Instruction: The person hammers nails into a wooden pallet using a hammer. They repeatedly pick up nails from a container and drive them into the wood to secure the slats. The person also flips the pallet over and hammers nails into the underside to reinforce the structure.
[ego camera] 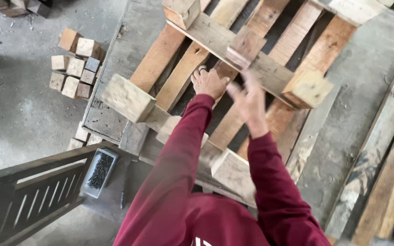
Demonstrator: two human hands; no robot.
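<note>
Observed: a wooden pallet [270,50] lies underside up on the grey worktop [128,50], its reddish and pale slats crossed by a weathered runner carrying square blocks, one block [127,97] at the near left corner and another [310,87] to the right. The left hand [209,83] rests on a slat with its grip curled over the board's edge, while the right hand [247,101] hangs blurred above the slats, fingers spread and grasping nothing. At the worktop's near left edge stands a small grey tray [100,172] filled with dark nails, and a stack of loose wood blocks [76,64] sits on the floor beyond.
</note>
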